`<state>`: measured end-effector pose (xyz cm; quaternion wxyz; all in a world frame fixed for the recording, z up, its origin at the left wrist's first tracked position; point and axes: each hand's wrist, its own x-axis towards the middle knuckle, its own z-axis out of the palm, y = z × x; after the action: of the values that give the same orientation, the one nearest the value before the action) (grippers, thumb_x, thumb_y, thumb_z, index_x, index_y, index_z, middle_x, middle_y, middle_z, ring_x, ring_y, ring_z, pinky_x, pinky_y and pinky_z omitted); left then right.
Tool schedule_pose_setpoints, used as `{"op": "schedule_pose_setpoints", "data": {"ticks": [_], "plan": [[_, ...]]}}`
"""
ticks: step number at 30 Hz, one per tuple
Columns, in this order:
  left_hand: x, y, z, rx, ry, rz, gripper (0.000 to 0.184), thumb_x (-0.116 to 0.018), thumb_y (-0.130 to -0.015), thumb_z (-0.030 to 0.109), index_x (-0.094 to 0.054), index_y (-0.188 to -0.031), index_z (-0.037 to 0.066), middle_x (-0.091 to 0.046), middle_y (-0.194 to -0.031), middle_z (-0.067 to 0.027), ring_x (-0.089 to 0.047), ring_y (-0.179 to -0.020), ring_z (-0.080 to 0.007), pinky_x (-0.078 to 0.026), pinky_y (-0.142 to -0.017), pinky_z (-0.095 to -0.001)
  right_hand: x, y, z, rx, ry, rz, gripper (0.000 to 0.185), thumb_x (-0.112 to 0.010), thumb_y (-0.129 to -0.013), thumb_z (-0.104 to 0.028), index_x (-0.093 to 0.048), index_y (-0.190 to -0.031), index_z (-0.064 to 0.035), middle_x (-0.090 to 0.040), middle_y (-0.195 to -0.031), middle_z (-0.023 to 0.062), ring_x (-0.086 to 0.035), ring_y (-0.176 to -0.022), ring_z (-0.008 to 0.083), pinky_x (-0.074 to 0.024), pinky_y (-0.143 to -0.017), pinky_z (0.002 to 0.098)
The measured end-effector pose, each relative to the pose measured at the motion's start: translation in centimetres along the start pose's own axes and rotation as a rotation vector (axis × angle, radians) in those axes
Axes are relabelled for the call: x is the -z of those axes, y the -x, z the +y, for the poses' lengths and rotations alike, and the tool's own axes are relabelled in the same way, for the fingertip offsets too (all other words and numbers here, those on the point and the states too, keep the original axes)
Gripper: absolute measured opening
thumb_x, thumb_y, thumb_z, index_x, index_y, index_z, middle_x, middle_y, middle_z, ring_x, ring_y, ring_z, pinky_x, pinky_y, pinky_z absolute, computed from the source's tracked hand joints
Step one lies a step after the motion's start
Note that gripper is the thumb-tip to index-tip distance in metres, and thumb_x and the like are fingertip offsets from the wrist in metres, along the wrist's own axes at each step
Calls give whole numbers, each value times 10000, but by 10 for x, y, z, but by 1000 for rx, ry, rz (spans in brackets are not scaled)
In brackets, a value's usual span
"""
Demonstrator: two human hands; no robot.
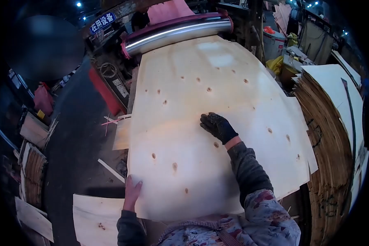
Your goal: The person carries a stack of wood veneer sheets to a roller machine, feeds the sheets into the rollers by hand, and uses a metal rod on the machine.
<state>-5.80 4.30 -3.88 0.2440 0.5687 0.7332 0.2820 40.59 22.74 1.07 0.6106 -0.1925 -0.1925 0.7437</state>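
Note:
A broad, pale wood veneer sheet (184, 135) with several dark knots stretches from my body to a shiny metal roller (180, 33) at the far end. My right hand (218, 126), in a dark glove, lies on the middle of the sheet with its fingers stretched forward. At the sheet's near left edge is my left hand (132, 192), ungloved; its thumb rests on top and the fingers hold the edge, partly hidden. The roller has pink-red ends, and the sheet's far edge lies at its underside.
On the right stands a tall stack of veneer sheets (324, 135). Another veneer piece (96, 217) lies low at the left, near wood scraps (110, 170) on the dark floor (78, 143). A white bucket (273, 44) stands beyond, and a blue sign (103, 23) hangs beside the roller.

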Motion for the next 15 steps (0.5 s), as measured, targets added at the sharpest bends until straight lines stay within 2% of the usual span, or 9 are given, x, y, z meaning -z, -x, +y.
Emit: {"op": "schedule_pose_setpoints", "data": {"ticks": [3, 4, 6, 7, 10, 11, 12, 13, 15], "plan": [[1, -10, -12, 155, 517, -176, 576, -617, -829, 130, -399, -1331, -48, -460, -1316, -193, -489, -1178, -264, -392, -993, -338, -4, 30, 25, -165, -8, -37, 301, -540, -932, -169, -521, -1196, -24, -577, -1206, 179, -593, -1066, 294, -465, -975, 450], [4, -12, -14, 151, 523, -180, 576, -617, -829, 130, -399, -1331, -48, -460, -1316, -193, -489, -1178, -264, -392, -993, -338, -14, 62, 35, -163, 139, -34, 331, -538, -937, -192, -502, -1223, -30, -576, -1213, 179, -586, -1086, 297, -463, -975, 451], [15, -16, -17, 265, 713, -253, 468, -565, -837, 36, -458, -1290, -12, -559, -1184, -132, -570, -1031, -194, -462, -885, -302, -12, 132, 57, -248, 226, -133, 398, -472, -974, -222, -436, -1324, -36, -560, -1234, 178, -571, -1113, 295, -440, -998, 449], [24, -15, -8, 263, 723, -260, 468, -565, -837, 36, -458, -1290, -12, -559, -1184, -132, -570, -1031, -194, -462, -885, -302, -16, 170, 62, -298, 253, -156, 412, -457, -974, -168, -409, -1351, -10, -536, -1269, 177, -548, -1148, 301, -417, -1022, 439], [59, -8, 33, 194, 854, -160, 382, -492, -801, -96, -475, -1174, -16, -595, -1105, -131, -597, -996, -212, -490, -878, -350, -44, 266, 64, -483, 143, -56, 427, -454, -977, -219, -421, -1339, 5, -532, -1275, 176, -547, -1153, 322, -430, -1007, 443], [68, -5, 45, 197, 862, -165, 382, -492, -801, -96, -475, -1174, -16, -595, -1105, -131, -597, -996, -212, -490, -878, -350, -56, 292, 63, -537, 216, 97, 432, -454, -977, -233, -430, -1329, 15, -548, -1253, 176, -556, -1138, 323, -432, -1001, 442], [82, 1, 68, 172, 861, -187, 388, -489, -787, -109, -472, -1162, -13, -593, -1109, -140, -598, -1000, -220, -489, -887, -358, -43, 318, 74, -501, 195, 150, 458, -451, -977, -272, -432, -1329, 21, -546, -1255, 179, -566, -1125, 320, -445, -981, 432], [91, 5, 82, 147, 859, -210, 395, -485, -773, -123, -469, -1151, -9, -591, -1112, -150, -599, -1004, -228, -488, -897, -365, -48, 338, 78, -462, 235, 228, 438, -457, -974, -309, -506, -1243, 32, -595, -1160, 160, -606, -1030, 298, -483, -907, 401], [105, 2, 85, 82, 872, -225, 443, -474, -759, -125, -465, -1188, -15, -597, -1110, -166, -606, -1000, -240, -493, -891, -367, -23, 371, 92, -455, 240, 316, 416, -455, -974, -311, -525, -1198, 33, -607, -1109, 152, -615, -977, 286, -493, -868, 390]]}}
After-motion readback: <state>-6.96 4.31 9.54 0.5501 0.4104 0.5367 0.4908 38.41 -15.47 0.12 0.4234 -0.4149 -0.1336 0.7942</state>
